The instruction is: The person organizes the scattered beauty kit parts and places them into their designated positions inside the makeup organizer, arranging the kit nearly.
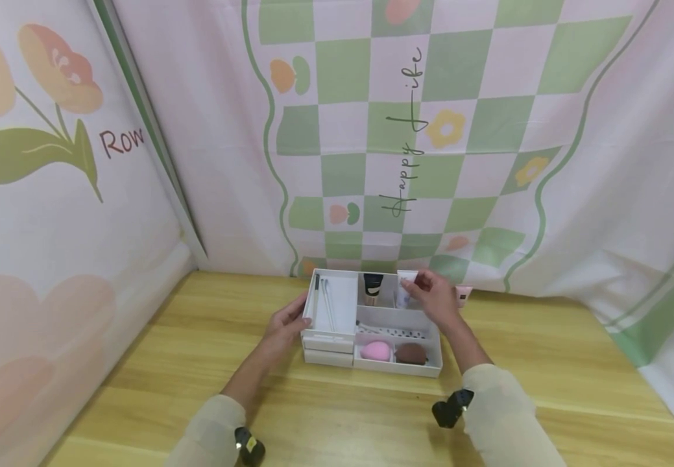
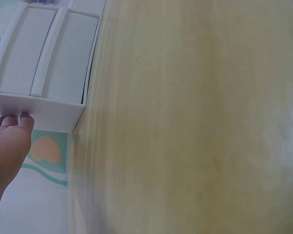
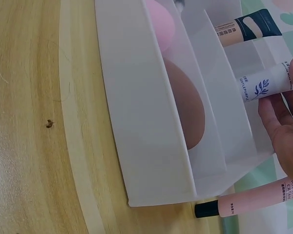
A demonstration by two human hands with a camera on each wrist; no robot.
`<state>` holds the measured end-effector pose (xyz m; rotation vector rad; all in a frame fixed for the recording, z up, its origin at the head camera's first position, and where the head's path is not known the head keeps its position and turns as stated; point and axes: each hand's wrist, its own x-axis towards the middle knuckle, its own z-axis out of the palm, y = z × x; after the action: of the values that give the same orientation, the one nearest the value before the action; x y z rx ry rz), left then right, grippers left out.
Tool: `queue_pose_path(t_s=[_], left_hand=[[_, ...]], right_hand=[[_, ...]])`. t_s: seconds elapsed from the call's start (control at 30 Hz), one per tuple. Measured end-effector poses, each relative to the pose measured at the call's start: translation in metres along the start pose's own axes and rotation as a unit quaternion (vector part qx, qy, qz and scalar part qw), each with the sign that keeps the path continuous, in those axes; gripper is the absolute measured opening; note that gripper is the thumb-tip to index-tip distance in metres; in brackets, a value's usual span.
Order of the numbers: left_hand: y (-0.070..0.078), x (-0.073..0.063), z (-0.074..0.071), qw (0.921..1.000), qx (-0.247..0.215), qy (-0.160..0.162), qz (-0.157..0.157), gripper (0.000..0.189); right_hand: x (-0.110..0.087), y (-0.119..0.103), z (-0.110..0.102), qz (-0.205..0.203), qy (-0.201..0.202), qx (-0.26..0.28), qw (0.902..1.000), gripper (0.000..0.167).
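Note:
My right hand (image 1: 434, 297) pinches a white tube (image 3: 266, 84) with a blue leaf print between thumb and fingers. The tube stands in a back compartment of the white desktop organizer (image 3: 141, 122), beside a tube with a dark cap-like end and beige body (image 3: 249, 27). My left hand (image 1: 282, 329) rests against the organizer's left side wall, its fingertips touching the outside in the left wrist view. A pink makeup sponge (image 1: 375, 351) and a brown one (image 1: 411, 354) sit in the front compartments. Thin brushes (image 1: 326, 301) lie in the left top tray.
A pink tube (image 3: 254, 198) with a black cap stands outside the organizer, at its right back. Two drawers (image 1: 329, 350) are stacked at the organizer's left front. The wooden table (image 1: 196, 389) meets a patterned curtain (image 1: 395, 130) behind the organizer.

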<state>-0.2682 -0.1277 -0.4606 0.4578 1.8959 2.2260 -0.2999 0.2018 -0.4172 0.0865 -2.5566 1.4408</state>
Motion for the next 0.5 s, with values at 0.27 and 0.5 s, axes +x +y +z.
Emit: queue_pose_path(t_s=[0.27, 0.5], left_hand=[[0.0004, -0.0001, 0.0005, 1.0, -0.003, 0.0, 0.002, 0.069], [0.0006, -0.0003, 0.0003, 1.0, 0.001, 0.0, 0.001, 0.068]], right_hand=[[-0.0005, 0.0016, 0.0018, -0.013, -0.016, 0.021, 0.9996, 0.033], [-0.0011, 0.003, 0.0016, -0.018, -0.021, 0.015, 0.9995, 0.032]])
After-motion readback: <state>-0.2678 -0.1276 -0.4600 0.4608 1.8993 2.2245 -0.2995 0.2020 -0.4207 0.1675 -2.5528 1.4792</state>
